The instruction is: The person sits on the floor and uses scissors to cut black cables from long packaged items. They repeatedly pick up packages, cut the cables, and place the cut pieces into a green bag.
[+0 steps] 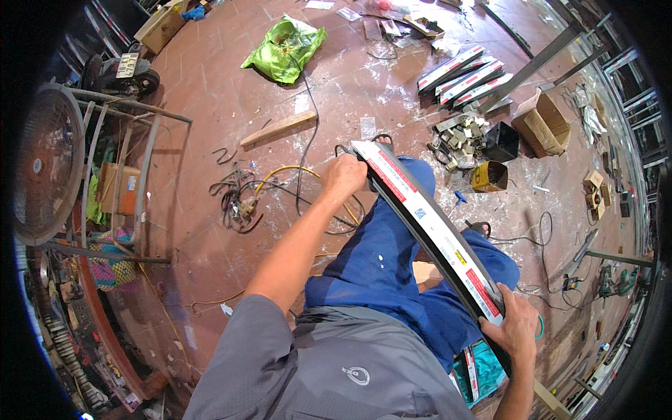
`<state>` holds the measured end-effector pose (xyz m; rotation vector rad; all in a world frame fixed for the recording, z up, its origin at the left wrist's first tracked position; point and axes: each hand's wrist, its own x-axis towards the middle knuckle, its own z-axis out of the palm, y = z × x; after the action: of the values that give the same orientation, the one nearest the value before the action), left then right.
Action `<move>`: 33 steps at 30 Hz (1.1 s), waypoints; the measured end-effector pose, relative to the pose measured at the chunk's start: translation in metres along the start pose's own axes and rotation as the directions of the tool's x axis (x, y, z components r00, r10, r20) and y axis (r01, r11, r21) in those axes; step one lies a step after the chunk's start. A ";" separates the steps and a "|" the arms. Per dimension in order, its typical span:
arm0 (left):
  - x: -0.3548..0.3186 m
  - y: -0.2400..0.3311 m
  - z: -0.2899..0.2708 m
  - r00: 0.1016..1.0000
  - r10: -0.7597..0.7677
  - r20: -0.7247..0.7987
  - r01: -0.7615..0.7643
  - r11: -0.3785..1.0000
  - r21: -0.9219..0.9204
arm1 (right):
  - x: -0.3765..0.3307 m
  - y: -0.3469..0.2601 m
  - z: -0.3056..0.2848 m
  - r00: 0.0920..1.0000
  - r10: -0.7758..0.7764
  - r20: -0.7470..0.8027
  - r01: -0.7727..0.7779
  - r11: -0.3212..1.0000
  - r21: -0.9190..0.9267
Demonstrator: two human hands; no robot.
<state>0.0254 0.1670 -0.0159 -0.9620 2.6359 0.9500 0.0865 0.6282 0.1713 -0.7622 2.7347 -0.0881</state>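
Note:
A long, narrow bar [437, 227], black along its sides with a white and red label strip on top, lies slantwise above my thighs. Around its far left end my left hand [344, 175] is closed. My right hand [516, 322] grips the near right end, thumb on the top face and the fingers partly hidden beneath. Under the bar are my legs in blue trousers. Beside my right hip, partly covered by my body, similar labelled pieces [471, 371] lie on a teal cloth or bag [493, 385].
More labelled bars [465, 77] are stacked at the far right. Nearby sit a heap of small metal parts [462, 140], a black bin [502, 140], a yellow tin [489, 176] and a cardboard box [541, 122]. Tangled cables [241, 199], a wooden plank [278, 129] and a fan [47, 164] are leftward.

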 end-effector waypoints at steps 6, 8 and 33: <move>0.004 -0.006 0.016 0.993 0.075 0.092 -0.072 0.997 -0.035 | -0.004 -0.005 -0.012 0.998 0.039 0.039 -0.040 0.999 0.023; -0.003 -0.008 0.034 0.980 0.144 0.135 -0.138 0.989 -0.048 | -0.003 -0.010 -0.011 0.999 0.035 0.019 -0.035 0.999 0.039; -0.202 0.098 0.080 0.822 0.337 0.458 0.136 0.666 -0.734 | -0.003 -0.007 -0.013 0.996 0.058 -0.070 -0.053 0.997 0.062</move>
<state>0.1164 0.3786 0.0453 -0.4813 1.7726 2.0675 0.0882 0.6235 0.1849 -0.6788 2.8052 -0.1879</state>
